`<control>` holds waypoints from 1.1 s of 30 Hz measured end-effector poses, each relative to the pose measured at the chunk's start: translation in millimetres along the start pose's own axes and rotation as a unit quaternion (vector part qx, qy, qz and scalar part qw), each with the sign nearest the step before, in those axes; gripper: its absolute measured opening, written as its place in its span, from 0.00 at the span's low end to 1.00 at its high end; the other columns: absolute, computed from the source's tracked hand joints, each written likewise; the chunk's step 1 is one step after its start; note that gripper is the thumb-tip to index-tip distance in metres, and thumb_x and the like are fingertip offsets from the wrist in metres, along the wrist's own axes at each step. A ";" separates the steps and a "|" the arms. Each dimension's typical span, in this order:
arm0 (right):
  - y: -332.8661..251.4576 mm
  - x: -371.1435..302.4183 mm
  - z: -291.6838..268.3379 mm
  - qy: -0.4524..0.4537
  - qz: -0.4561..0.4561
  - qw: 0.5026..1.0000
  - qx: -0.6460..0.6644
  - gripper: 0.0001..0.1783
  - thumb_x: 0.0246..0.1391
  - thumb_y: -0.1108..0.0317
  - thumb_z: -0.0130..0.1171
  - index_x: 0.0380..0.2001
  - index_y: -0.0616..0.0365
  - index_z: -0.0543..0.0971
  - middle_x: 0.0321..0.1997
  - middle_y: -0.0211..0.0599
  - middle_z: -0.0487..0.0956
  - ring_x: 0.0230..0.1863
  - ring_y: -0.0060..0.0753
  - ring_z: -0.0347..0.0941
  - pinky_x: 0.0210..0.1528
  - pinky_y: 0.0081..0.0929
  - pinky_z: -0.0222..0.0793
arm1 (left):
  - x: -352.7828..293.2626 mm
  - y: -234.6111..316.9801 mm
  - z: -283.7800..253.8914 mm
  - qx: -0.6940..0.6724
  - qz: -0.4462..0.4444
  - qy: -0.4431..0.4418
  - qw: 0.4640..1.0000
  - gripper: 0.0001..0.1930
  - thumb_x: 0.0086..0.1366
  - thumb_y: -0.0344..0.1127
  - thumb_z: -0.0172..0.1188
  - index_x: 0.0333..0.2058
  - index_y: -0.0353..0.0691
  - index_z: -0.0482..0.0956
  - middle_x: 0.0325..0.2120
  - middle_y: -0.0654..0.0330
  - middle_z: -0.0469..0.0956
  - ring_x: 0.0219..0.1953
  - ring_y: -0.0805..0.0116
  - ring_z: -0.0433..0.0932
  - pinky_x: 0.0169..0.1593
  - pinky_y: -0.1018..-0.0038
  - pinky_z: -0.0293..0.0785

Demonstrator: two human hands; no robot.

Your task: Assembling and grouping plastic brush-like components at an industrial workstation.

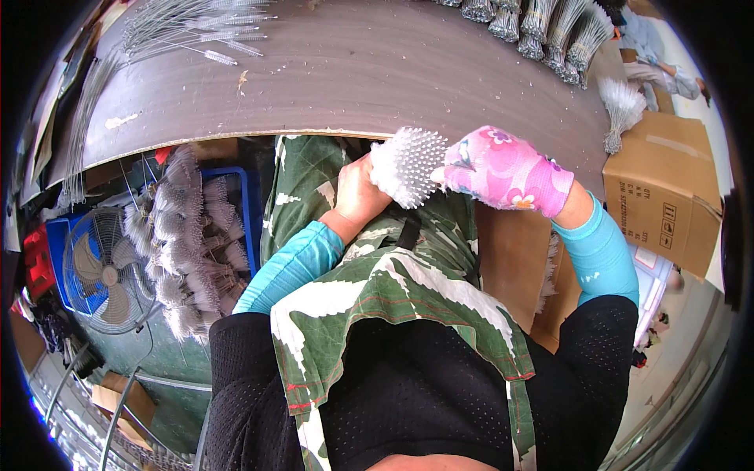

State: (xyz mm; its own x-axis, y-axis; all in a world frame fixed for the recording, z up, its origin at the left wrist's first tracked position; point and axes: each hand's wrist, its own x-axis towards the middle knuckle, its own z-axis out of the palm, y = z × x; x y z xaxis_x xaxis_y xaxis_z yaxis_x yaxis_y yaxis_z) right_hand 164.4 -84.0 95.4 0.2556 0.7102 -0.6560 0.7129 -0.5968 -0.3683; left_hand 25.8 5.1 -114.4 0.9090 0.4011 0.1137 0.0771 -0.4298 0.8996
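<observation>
The left hand point(363, 187) holds a brush bundle point(407, 168); right hand's point(503, 169) grip I cannot tell. Brown table point(345, 82) carries loose brushes point(196, 30); at left stands a fan point(110, 275).

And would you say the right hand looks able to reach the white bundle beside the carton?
Probably yes: the right hand is on that side, and nothing visible blocks the way over the table to the white bundle, though it is at the brushes in the left hand.
</observation>
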 end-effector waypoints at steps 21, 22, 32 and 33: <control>24.8 -21.0 0.3 0.010 0.059 0.939 0.339 0.20 0.59 0.52 0.50 0.29 0.58 0.78 0.19 0.20 0.70 0.21 0.10 0.63 0.21 0.11 0.58 | 1.5 -9.9 6.6 -0.107 0.083 -0.051 0.989 0.13 0.53 0.31 0.62 0.39 0.39 0.80 0.36 0.58 0.80 0.40 0.65 0.79 0.45 0.73 0.73; 26.7 -20.7 0.7 0.009 0.058 0.939 0.339 0.20 0.59 0.52 0.50 0.29 0.58 0.78 0.19 0.20 0.70 0.21 0.10 0.63 0.21 0.11 0.58 | 1.0 -8.7 5.3 -0.167 0.050 -0.062 0.983 0.12 0.53 0.31 0.62 0.39 0.39 0.80 0.36 0.58 0.80 0.40 0.66 0.79 0.46 0.74 0.73; 32.4 -10.0 0.9 0.059 0.051 0.934 0.349 0.21 0.59 0.49 0.49 0.32 0.57 0.78 0.18 0.21 0.69 0.20 0.09 0.62 0.20 0.10 0.57 | 12.5 0.5 -10.9 -0.197 0.123 -0.121 0.965 0.14 0.55 0.30 0.62 0.42 0.40 0.79 0.42 0.60 0.79 0.46 0.70 0.76 0.52 0.73 0.69; 30.8 -7.3 -1.5 0.072 0.033 0.939 0.333 0.21 0.59 0.49 0.49 0.32 0.57 0.78 0.18 0.21 0.69 0.20 0.09 0.61 0.19 0.10 0.56 | 14.1 2.4 -13.3 -0.188 0.126 -0.134 0.965 0.15 0.55 0.30 0.61 0.44 0.40 0.78 0.43 0.60 0.78 0.47 0.71 0.75 0.53 0.73 0.69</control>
State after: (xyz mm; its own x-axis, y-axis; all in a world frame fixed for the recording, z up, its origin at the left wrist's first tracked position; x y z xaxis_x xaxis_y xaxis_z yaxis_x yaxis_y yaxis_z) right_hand 185.5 -107.0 89.9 0.4041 0.6781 -0.6139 0.1370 -0.7084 -0.6924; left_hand 33.4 20.5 -105.0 0.9562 0.0776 0.2823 -0.2697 -0.1418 0.9524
